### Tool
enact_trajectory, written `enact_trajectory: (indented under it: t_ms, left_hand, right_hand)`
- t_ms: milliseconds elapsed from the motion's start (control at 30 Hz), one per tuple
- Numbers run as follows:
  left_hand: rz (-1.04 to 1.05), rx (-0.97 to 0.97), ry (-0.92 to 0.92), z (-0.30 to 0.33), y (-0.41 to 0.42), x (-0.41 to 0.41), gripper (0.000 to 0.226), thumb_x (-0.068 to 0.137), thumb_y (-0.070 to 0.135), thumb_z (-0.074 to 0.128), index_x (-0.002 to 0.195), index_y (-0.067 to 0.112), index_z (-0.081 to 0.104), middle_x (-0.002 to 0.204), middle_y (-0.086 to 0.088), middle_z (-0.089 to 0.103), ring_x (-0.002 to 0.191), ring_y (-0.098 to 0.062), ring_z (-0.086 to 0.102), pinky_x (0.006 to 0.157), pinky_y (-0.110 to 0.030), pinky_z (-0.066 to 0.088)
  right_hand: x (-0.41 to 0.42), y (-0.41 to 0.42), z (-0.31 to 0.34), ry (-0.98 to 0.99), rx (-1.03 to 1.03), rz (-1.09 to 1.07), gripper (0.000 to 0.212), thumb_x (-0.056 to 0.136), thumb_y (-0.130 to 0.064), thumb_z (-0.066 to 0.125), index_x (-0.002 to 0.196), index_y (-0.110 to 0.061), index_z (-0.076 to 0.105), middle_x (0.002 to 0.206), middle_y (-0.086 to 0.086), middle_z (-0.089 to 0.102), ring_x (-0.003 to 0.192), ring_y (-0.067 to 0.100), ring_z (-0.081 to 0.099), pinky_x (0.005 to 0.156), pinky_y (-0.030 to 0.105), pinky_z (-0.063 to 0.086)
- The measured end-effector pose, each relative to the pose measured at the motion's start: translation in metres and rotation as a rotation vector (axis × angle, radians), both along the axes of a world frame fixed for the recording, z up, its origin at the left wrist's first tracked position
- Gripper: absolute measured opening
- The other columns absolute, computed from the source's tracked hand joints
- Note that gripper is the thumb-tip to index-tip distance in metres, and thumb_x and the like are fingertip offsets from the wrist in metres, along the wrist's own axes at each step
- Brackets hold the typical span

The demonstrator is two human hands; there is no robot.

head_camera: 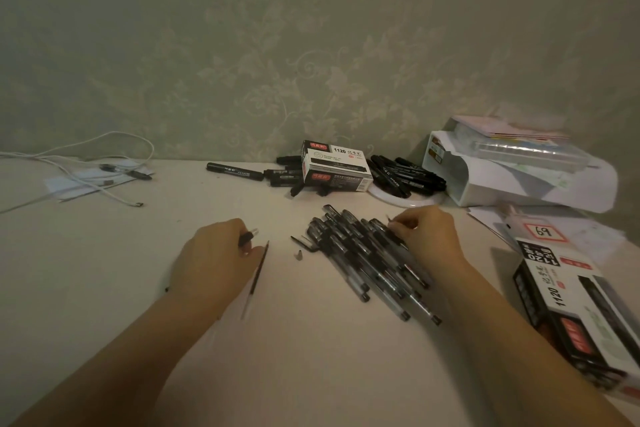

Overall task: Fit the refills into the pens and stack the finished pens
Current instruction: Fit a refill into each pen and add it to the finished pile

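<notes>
A heap of several black gel pens (367, 260) lies in the middle of the pale table (311, 357). My right hand (427, 234) rests at the heap's far right and pinches one pen near its tip. My left hand (216, 253) grips a pen barrel (248, 237), whose black grip and clear end stick out past the fingers. A thin refill (256, 279) lies on the table just right of that hand. A small metal tip cone (298, 255) and a loose thin piece lie between the refill and the heap.
Black markers (235, 171) and a marker box (334, 166) sit at the back by the wall. A white paper tray (519, 166) stands at the right, another marker box (571, 312) at the right edge. White cables (93, 170) and papers lie at the back left.
</notes>
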State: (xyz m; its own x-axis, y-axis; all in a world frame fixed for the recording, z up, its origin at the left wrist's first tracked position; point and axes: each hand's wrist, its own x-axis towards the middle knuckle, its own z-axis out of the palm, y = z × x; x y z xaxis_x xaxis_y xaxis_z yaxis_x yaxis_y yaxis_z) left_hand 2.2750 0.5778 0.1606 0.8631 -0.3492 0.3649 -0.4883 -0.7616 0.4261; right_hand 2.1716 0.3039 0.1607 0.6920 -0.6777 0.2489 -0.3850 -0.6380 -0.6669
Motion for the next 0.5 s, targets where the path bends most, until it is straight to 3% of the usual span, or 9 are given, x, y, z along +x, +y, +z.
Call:
enact_trajectory:
  t_ms: [333, 500]
  left_hand:
    - [-0.027, 0.096, 0.096, -0.0029, 0.0011, -0.0016, 0.031, 0.08, 0.05, 0.065, 0.068, 0.024, 0.054, 0.066, 0.006, 0.057, 0.062, -0.009, 0.053, 0.053, -0.024, 0.04]
    - [-0.043, 0.114, 0.132, -0.0022, 0.0015, -0.004, 0.024, 0.082, 0.041, 0.064, 0.072, 0.02, 0.057, 0.069, 0.003, 0.06, 0.067, -0.014, 0.058, 0.061, -0.027, 0.047]
  right_hand:
    - [-0.0007, -0.0012, -0.0032, 0.065, -0.062, -0.014, 0.008, 0.089, -0.019, 0.072, 0.093, -0.015, 0.078, 0.092, 0.005, 0.074, 0.084, 0.019, 0.066, 0.079, 0.031, 0.05]
    - [0.0, -0.0007, -0.0027, 0.128, -0.085, 0.009, 0.011, 0.092, -0.018, 0.068, 0.097, -0.015, 0.077, 0.096, 0.005, 0.074, 0.088, 0.02, 0.066, 0.081, 0.031, 0.049]
